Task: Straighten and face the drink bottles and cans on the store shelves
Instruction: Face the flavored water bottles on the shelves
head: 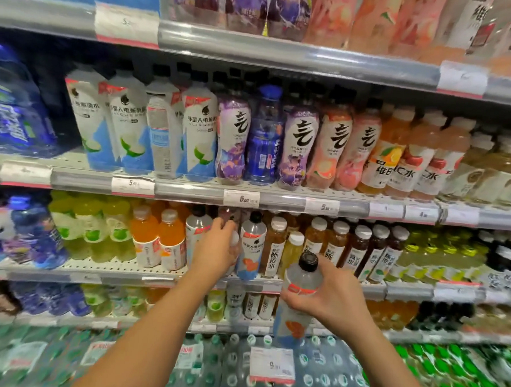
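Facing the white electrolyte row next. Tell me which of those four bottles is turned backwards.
The third bottle from the left on the upper middle shelf: it shows fine print and a blue panel, while its three neighbours show black lettering and green lime pictures.

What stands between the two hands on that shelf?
In the head view, one black-capped bottle with an orange-patterned label stands between left hand and right hand.

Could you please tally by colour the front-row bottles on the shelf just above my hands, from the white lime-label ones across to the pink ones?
White lime-label bottles: 4
Purple bottles: 2
Blue bottle: 1
Pink bottles: 2
Total: 9
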